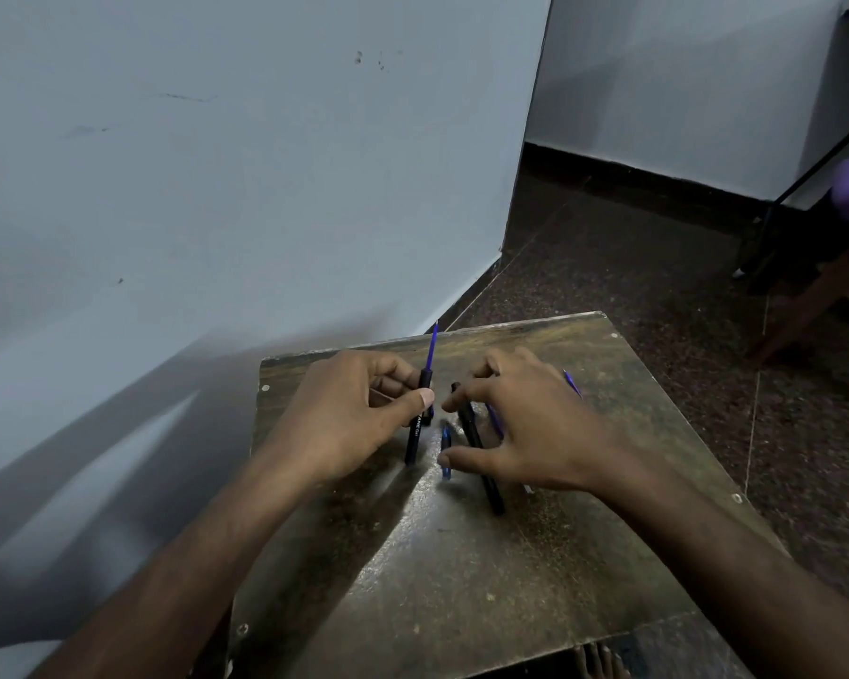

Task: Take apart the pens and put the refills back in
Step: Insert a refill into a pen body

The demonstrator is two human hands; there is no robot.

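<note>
A plain room in what appears to be a home: pale blue painted walls (265,164), scuffed and marked, meet a dark speckled stone floor (609,286) with a black skirting band (658,176). A worn, low wooden board table (461,580) stands in the corner; dark wooden furniture (805,296) sits at right.

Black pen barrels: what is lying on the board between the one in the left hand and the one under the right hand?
In the head view, a small blue pen piece lies on the board between the held barrel and the lying barrel, by the right hand's thumb.
</note>
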